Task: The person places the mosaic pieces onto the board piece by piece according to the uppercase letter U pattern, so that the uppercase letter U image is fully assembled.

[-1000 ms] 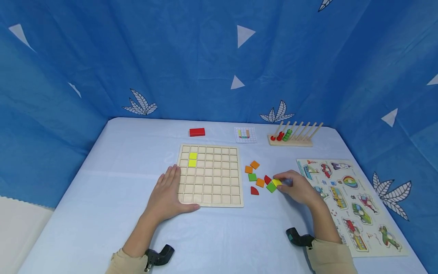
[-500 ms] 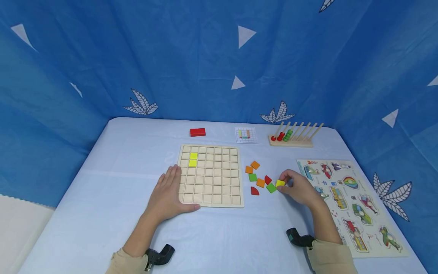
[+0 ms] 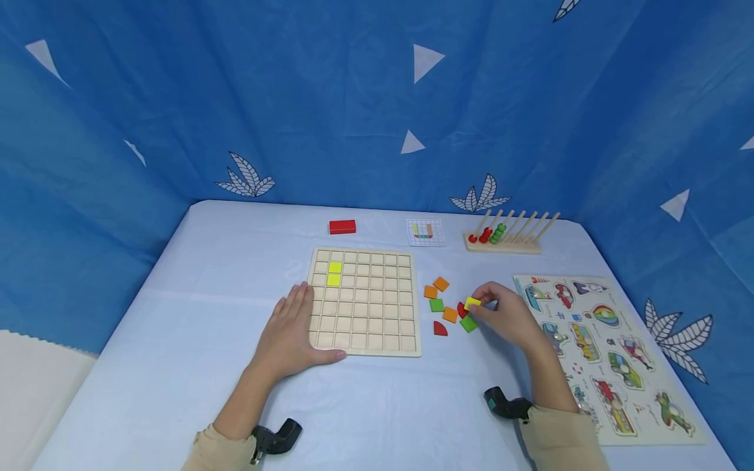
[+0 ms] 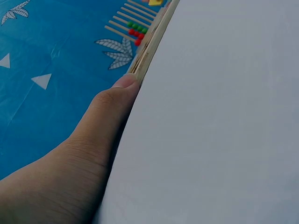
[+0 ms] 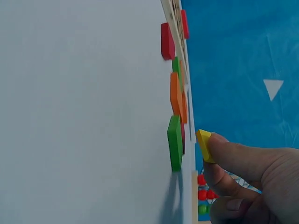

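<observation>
My right hand (image 3: 508,317) pinches a yellow square tile (image 5: 204,145) between thumb and fingers, raised above the table in the right wrist view. Below and left of it lie loose tiles: a green square (image 3: 468,324), an orange square (image 3: 450,314) and a red quarter-round piece (image 3: 440,328), among several others. The wooden grid board (image 3: 368,340) lies flat left of these tiles, with two yellow tiles (image 3: 334,273) in neighbouring cells of one column. My left hand (image 3: 288,333) rests at the board's lower left corner, fingers straight along its left side and thumb along the front edge.
Behind the board are a red block (image 3: 342,227) and a small pattern card (image 3: 425,233). A wooden bead rack (image 3: 503,243) with upright pegs stands at the back right. A picture puzzle board (image 3: 595,366) lies by the right forearm.
My right hand has drawn the yellow tile away from the green one, then lifted it and moved up and left over the loose tiles. The left hand stays at the board.
</observation>
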Tool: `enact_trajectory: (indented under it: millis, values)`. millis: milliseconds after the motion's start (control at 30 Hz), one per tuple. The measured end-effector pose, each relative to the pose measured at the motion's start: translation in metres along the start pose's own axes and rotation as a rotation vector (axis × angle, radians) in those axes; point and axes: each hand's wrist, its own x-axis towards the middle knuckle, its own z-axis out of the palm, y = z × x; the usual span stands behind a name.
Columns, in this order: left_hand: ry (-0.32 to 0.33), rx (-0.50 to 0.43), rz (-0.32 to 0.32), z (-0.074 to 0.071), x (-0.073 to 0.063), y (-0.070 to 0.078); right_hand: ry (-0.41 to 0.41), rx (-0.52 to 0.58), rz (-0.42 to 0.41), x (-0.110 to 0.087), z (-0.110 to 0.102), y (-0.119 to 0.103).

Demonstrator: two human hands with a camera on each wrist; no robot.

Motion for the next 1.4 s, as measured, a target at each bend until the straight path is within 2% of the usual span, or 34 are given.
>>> enact_trajectory:
  millis: [333,733,1067,1400]
  values:
    - [0.003,-0.006,-0.003,0.001,0.0,0.0,-0.012,0.057,-0.032,0.013,0.022,-0.038]
    - [0.012,-0.005,-0.005,0.003,0.0,0.0,-0.097,0.124,-0.128,0.031,0.071,-0.093]
    - [-0.017,0.005,-0.016,0.001,0.001,0.0,-0.138,0.144,-0.14,0.047,0.099,-0.133]
    - [-0.006,0.006,-0.005,0.002,0.0,-0.001,-0.169,0.145,-0.144,0.054,0.128,-0.167]
